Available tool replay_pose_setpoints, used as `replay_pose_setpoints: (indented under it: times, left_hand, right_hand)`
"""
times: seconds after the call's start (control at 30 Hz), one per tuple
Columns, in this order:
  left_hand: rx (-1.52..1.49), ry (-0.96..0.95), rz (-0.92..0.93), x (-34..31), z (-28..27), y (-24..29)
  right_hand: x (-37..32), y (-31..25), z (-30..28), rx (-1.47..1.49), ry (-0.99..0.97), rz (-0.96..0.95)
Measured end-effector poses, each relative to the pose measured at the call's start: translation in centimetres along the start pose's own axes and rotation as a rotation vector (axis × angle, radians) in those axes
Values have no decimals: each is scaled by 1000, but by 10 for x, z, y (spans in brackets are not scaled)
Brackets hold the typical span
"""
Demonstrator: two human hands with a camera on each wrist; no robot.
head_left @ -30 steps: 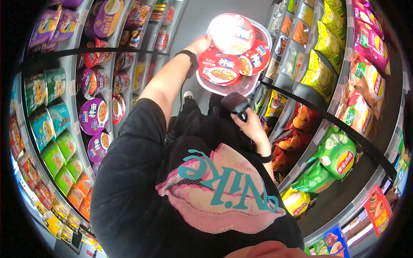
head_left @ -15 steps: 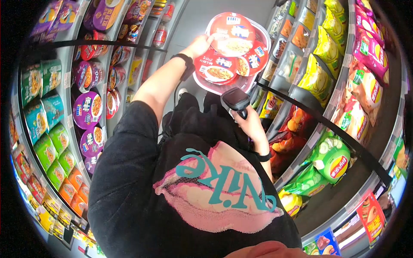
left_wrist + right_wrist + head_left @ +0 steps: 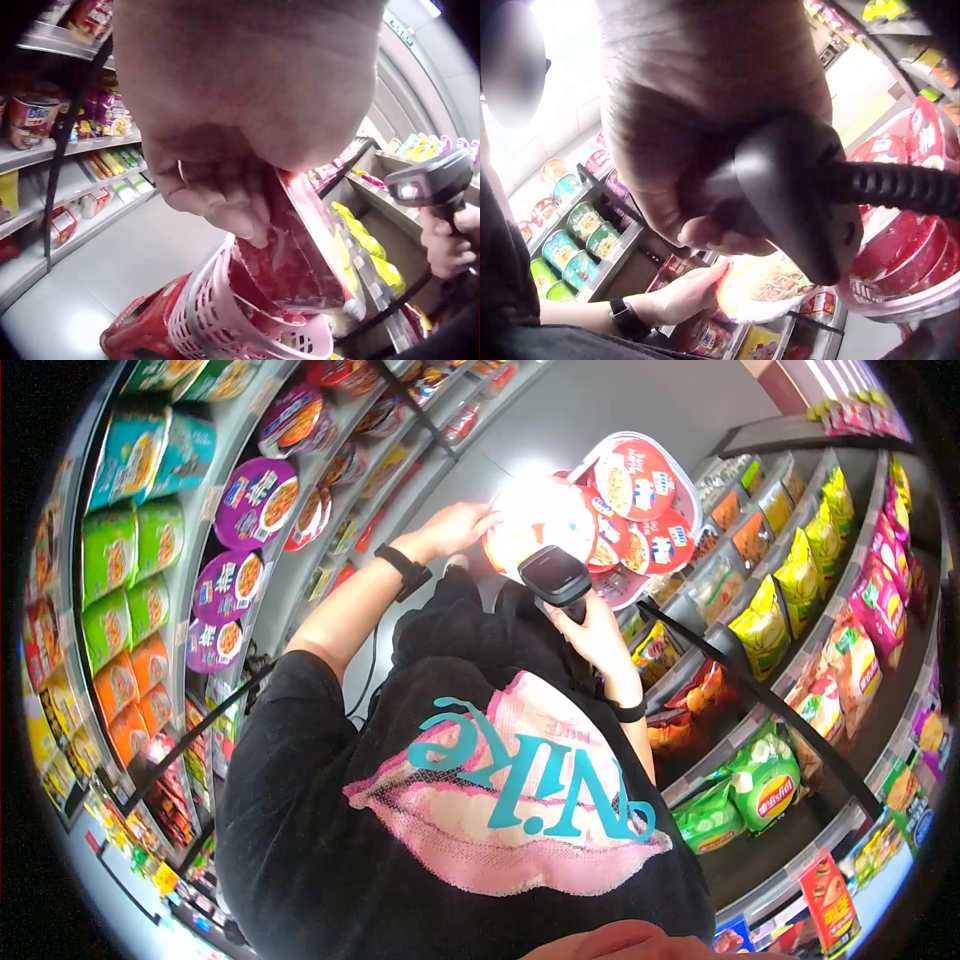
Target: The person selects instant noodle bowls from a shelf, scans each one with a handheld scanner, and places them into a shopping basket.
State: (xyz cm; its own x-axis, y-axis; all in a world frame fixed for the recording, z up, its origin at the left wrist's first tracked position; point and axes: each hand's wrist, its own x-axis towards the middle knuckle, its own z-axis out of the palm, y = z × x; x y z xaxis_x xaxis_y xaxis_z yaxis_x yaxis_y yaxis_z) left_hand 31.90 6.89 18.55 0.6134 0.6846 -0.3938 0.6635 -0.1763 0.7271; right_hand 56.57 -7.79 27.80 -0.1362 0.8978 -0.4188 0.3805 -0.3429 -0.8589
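The left grip (image 3: 455, 528) is pinching the bowl (image 3: 540, 520); the right grip (image 3: 597, 635) is clutching the scanner (image 3: 553, 575) just beside it; glare is washing out the bowl's lid.

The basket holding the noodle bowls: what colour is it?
The basket is pink; the left wrist view shows it best.

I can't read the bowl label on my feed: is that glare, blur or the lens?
Head view: glare whites out the noodle bowl beside the scanner; fisheye bends straight lines. Right wrist view: its lid overexposed, scanner close and soft. Left wrist view: the left hand looms blurred.
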Motion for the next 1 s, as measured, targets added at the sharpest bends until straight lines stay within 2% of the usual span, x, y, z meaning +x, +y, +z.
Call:
replay_pose_setpoints:
  times: [0.07,0.27,0.4,0.47,0.5,0.6,0.87,1.0]
  left_hand:
    - [-94,31,-57,-33,-3,-7]
    - [-269,189,-202,-104,16,-75]
    - [-377,283,-356,-148,31,-130]
    - [-523,420,-435,-170,33,-139]
    - [-569,558,-365,-172,58,-173]
    - [-657,592,-455,-197,55,-182]
    - [-983,851,-617,-219,57,-213]
    - [-965,890,-608,-215,59,-255]
  right_hand:
    - [3,-16,18,9,-26,-101]
    - [8,-32,62,-161,-157,90]
    - [6,-45,89,-183,-180,25]
    - [5,-47,95,-177,-190,12]
    - [5,-45,95,-216,-188,-26]
    - [7,-33,94,-272,-193,-77]
    - [4,-53,109,-318,-175,-25]
    - [3,-57,120,-305,-164,-8]
